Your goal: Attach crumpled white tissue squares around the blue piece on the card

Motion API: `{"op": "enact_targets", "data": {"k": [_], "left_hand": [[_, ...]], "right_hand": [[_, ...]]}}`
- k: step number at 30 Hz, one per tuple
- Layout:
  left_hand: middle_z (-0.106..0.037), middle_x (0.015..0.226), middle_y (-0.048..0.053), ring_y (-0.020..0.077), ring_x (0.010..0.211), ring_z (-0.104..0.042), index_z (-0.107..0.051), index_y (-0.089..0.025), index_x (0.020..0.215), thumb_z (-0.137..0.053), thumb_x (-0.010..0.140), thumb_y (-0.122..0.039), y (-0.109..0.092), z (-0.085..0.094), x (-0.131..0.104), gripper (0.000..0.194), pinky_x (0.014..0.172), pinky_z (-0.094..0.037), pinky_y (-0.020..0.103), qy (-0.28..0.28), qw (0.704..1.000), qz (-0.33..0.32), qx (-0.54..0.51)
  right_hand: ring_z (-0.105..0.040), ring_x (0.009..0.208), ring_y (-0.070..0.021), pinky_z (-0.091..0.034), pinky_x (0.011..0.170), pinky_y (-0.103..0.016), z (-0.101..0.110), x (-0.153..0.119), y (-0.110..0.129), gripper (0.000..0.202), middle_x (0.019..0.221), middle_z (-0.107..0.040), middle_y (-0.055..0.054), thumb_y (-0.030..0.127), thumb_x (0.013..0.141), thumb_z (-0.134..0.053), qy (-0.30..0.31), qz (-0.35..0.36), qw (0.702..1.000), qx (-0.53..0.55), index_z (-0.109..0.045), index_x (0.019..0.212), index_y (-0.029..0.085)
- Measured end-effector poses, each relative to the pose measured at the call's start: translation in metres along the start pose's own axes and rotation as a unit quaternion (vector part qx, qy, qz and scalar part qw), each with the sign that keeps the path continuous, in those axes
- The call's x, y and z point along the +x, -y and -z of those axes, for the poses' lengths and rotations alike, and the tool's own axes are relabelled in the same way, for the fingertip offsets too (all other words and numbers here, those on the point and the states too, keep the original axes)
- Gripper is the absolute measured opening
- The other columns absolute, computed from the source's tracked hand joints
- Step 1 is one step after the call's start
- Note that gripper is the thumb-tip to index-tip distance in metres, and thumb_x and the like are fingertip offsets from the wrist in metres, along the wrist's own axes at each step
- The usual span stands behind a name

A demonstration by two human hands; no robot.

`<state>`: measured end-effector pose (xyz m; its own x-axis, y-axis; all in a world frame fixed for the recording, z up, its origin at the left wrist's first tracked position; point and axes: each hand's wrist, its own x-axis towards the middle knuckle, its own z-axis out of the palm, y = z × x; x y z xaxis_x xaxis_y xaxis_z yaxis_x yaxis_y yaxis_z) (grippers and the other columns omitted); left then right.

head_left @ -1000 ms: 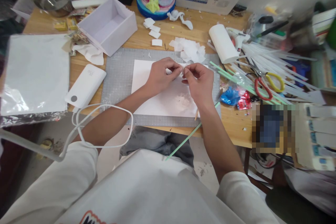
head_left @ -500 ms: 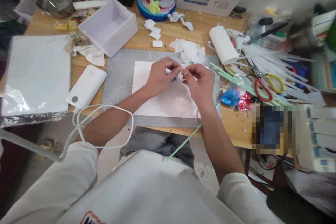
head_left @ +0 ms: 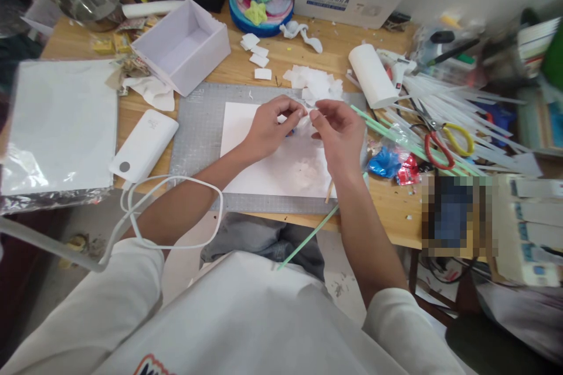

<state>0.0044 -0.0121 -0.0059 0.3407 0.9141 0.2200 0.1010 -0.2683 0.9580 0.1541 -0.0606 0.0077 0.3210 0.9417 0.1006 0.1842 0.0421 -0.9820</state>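
Note:
My left hand (head_left: pixel 273 132) is closed in a pinch over the white paper sheet (head_left: pixel 250 179), its fingertips on a small, thin white piece (head_left: pixel 307 119) that looks wispy. Just to its right, my right hand (head_left: pixel 341 135) has thumb and forefinger pressed together by the same piece; what they grip is too small to make out. Under the hands, an off-white fluffy patch (head_left: pixel 308 173) lies on the sheet. Something small and blue is partly hidden behind my left fingertips. The grey cutting mat (head_left: pixel 193 129) lies beneath the sheet.
Torn white tissue pieces (head_left: pixel 314 83) lie beyond the hands, near a white roll (head_left: pixel 373 76). Scissors (head_left: pixel 435 135), green sticks and translucent glue sticks crowd the right. A power bank (head_left: pixel 145 143) with a looping white cable (head_left: pixel 220 211) is at left, below an open white box (head_left: pixel 185 47).
My right hand has shifted slightly right, widening the small space between the two hands' fingertips. My left hand stays nearly in place.

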Motion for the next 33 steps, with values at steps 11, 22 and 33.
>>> {"op": "enact_targets", "data": {"k": [11,22,33], "left_hand": [[-0.071,0.105,0.007,0.0126,0.09,-0.065,-0.071,-0.019,0.095,-0.054,0.099,-0.029,0.003,0.013,0.005,0.02,0.06,-0.055,0.017,-0.093,0.993,0.007,0.07],[-0.069,0.105,0.003,0.014,0.091,-0.065,-0.072,-0.027,0.097,-0.061,0.091,-0.019,0.005,0.015,0.007,0.015,0.067,-0.061,0.023,-0.15,0.986,-0.025,0.075],[-0.072,0.105,0.006,0.0122,0.089,-0.068,-0.075,-0.019,0.097,-0.062,0.092,-0.024,0.0,0.01,0.002,0.015,0.068,-0.061,0.021,-0.064,0.998,-0.002,0.003]], "right_hand": [[-0.059,0.068,-0.0155,-0.051,0.071,-0.035,0.005,0.001,0.004,0.005,0.073,-0.066,0.0,0.024,0.081,-0.067,-0.016,0.039,0.982,-0.182,-0.07,0.083,0.021],[-0.058,0.098,-0.0311,-0.05,0.079,-0.044,0.002,-0.009,0.0,0.01,0.094,-0.068,-0.01,0.031,0.079,-0.074,0.111,0.074,0.88,-0.457,-0.071,0.082,0.022],[-0.046,0.055,-0.0091,-0.041,0.053,-0.026,0.001,-0.001,0.006,0.018,0.067,-0.057,0.005,0.038,0.078,-0.074,-0.021,0.0,1.0,-0.005,-0.063,0.079,0.024]]}}
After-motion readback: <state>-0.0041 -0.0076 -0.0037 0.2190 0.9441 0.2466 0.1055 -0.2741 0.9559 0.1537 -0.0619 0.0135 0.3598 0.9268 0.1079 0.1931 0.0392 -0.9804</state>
